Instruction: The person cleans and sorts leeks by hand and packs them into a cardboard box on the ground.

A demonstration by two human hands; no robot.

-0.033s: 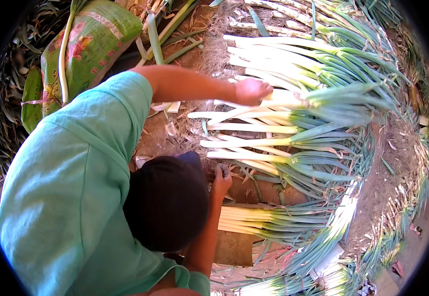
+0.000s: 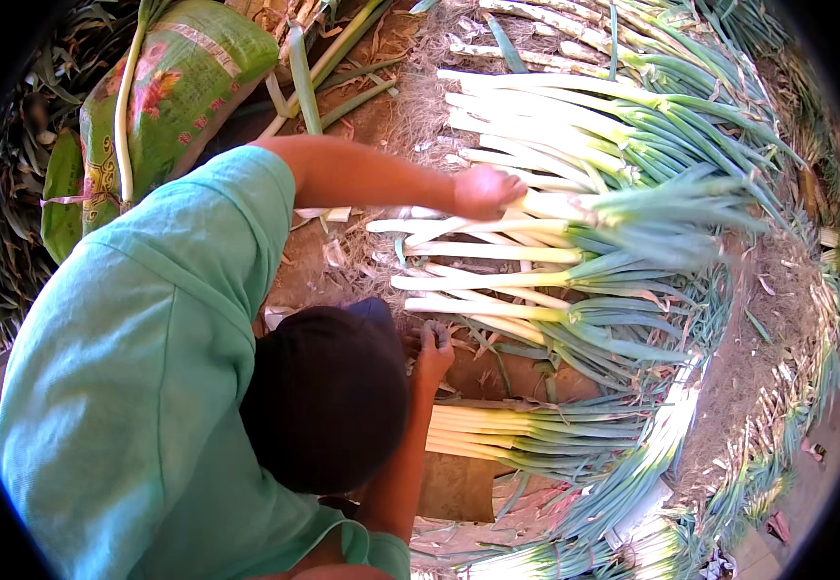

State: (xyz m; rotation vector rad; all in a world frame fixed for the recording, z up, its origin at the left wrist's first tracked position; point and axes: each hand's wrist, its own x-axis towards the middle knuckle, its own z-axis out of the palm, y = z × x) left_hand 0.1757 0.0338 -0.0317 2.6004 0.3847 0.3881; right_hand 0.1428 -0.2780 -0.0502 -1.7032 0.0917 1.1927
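Note:
Neither my left hand nor my right hand is in view. In front of me another person in a teal shirt (image 2: 120, 358) and dark cap (image 2: 328, 406) bends over rows of long green onions (image 2: 497, 280). This co-worker's farther hand (image 2: 483, 191) is closed round the white ends of a few green onions (image 2: 560, 205); their leaves are smeared by motion above the row. The co-worker's nearer hand (image 2: 434, 340) is low beside the cap brim, its fingers curled; whatever it may hold cannot be made out. A neat row of green onions (image 2: 478, 430) lies nearer.
A green printed sack (image 2: 183, 82) lies at the far left, with a single stalk (image 2: 122, 135) across it. More green onions (image 2: 555, 97) are spread at the far side. Along the right run heaps of trimmed roots (image 2: 729, 367) and leaves. A brown board (image 2: 456, 488) lies near the front.
The co-worker's farther hand and the green onions in it have shifted slightly nearer, and the leaves have swung. The nearer hand has stayed in place.

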